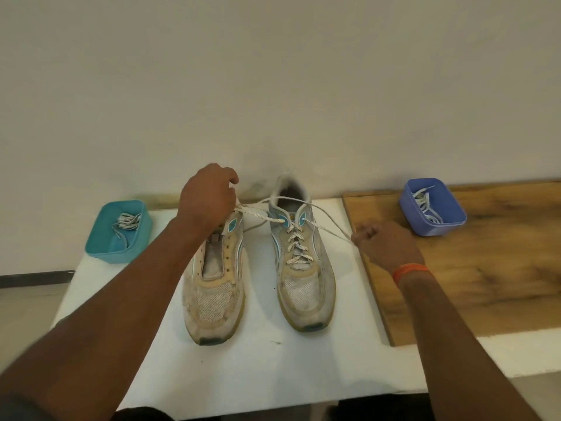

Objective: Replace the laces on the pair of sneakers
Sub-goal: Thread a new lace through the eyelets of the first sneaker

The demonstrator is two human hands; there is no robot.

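Two worn white sneakers with teal trim stand side by side, toes toward me. The left sneaker (214,287) has bare eyelets and an open tongue. The right sneaker (303,268) carries a speckled white lace (296,241) crossed up through its eyelets. My left hand (209,199) hovers over the left sneaker's heel and grips one lace end, drawn taut to the left. My right hand (387,241) pinches the other end, pulled out to the right over the board's edge.
A teal tub (120,230) at the left holds a bundled lace. A blue tub (432,206) at the right holds another lace and sits on a wooden board (485,268). The sneakers stand on a white table (264,369) against a pale wall.
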